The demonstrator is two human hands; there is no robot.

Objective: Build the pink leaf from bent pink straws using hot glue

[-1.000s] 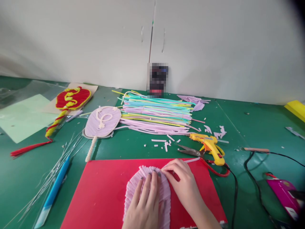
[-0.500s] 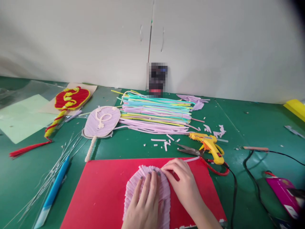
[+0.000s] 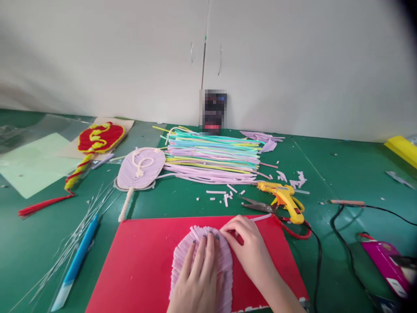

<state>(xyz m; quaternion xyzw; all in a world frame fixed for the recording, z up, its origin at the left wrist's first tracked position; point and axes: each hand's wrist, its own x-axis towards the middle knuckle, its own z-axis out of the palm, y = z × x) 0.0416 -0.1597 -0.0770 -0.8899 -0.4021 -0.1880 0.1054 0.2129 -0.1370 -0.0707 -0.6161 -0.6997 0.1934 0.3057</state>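
The left hand (image 3: 197, 276) lay flat on the lilac pleated panel (image 3: 180, 252), fingers extended and slightly parted. The panel rested on the red board (image 3: 137, 261). Thumb and forefinger of the right hand (image 3: 250, 243) were pinched together at the panel's upper right edge; what they gripped could not be determined. A lilac strip (image 3: 262, 217) showed beyond that hand, near the scissors (image 3: 257, 205).
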